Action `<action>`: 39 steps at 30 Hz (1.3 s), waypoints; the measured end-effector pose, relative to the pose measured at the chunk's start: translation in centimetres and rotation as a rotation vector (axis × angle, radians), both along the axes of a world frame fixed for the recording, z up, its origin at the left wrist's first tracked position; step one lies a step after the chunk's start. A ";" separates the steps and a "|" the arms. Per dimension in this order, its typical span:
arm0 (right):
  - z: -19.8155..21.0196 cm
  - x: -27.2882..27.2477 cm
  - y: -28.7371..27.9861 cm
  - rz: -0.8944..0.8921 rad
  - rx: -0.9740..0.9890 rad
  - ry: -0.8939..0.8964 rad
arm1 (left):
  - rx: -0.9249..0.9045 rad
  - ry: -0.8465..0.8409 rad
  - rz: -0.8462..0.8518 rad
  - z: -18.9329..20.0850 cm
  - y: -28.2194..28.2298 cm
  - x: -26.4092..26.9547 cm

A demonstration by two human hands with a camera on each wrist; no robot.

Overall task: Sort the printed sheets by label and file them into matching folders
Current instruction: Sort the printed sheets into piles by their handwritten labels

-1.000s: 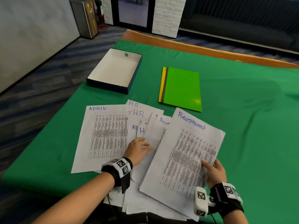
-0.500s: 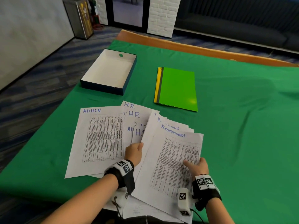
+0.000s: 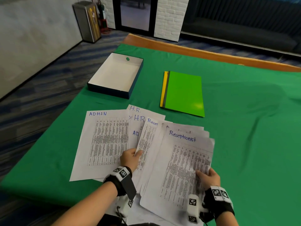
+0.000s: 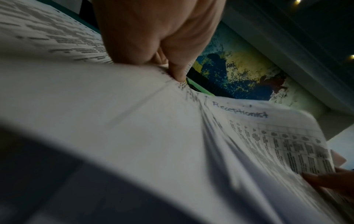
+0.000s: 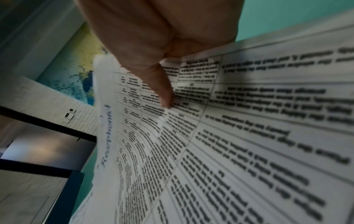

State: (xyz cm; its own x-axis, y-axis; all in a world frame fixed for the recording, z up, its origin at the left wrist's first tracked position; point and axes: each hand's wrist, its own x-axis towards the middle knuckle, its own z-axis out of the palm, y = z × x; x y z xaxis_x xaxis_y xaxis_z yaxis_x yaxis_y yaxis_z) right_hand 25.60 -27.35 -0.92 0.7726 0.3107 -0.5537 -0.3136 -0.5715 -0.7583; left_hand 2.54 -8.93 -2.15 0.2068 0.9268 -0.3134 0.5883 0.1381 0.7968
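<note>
Printed sheets lie fanned on the green cloth near me. An ADMIN sheet (image 3: 104, 141) lies flat at the left, with H.R. sheets (image 3: 138, 115) behind it. My left hand (image 3: 132, 158) pinches the left edge of a lifted Receptionist sheet (image 3: 147, 139); its thumb (image 4: 177, 72) sits on top. My right hand (image 3: 207, 176) grips the right edge of a small stack topped by a Receptionist sheet (image 3: 184, 162), its thumb (image 5: 162, 89) pressing on the print. A stack of folders (image 3: 184, 92), green on top of grey and yellow, lies beyond the sheets.
An open white-lined box (image 3: 116, 75) with dark blue walls stands at the far left of the table. The green cloth (image 3: 252, 136) stretches bare to the right. The table's wooden far edge (image 3: 195, 51) and near edge bound the space.
The right hand has drawn the Receptionist stack closer and squared it up. The left hand went from resting flat on the sheets to pinching and lifting another Receptionist sheet.
</note>
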 end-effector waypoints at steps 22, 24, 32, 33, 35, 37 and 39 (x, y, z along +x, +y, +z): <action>-0.5 -1.0 -0.3 0.148 0.121 0.059 | -0.136 -0.259 0.149 1.7 0.1 -0.1; -0.6 -1.0 -0.2 0.167 0.108 0.042 | -0.153 -0.310 0.225 1.7 0.3 -0.3; -1.0 -1.8 0.2 0.225 0.120 0.012 | -0.252 -0.120 -0.063 1.7 -1.2 0.0; -1.0 -2.1 0.2 0.249 0.136 0.015 | -0.233 -0.062 -0.171 1.9 -2.2 0.5; -1.1 -2.6 0.2 0.277 0.173 -0.023 | -0.156 -0.011 -0.367 2.5 -4.1 1.7; -1.1 -2.2 -0.2 0.247 0.182 -0.115 | -0.151 -0.152 -0.481 4.5 -5.5 2.9; -0.7 -1.4 -0.9 0.147 0.262 -0.158 | -0.153 -0.308 -0.544 6.8 -6.2 4.0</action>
State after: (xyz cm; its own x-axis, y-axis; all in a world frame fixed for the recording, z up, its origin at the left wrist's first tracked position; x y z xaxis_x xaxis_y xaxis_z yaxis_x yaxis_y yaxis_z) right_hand 24.15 -28.27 -1.62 0.7788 0.5413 -0.3170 -0.1091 -0.3808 -0.9182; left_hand 6.50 -15.12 4.63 0.7360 0.6141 -0.2850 0.3539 0.0098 0.9352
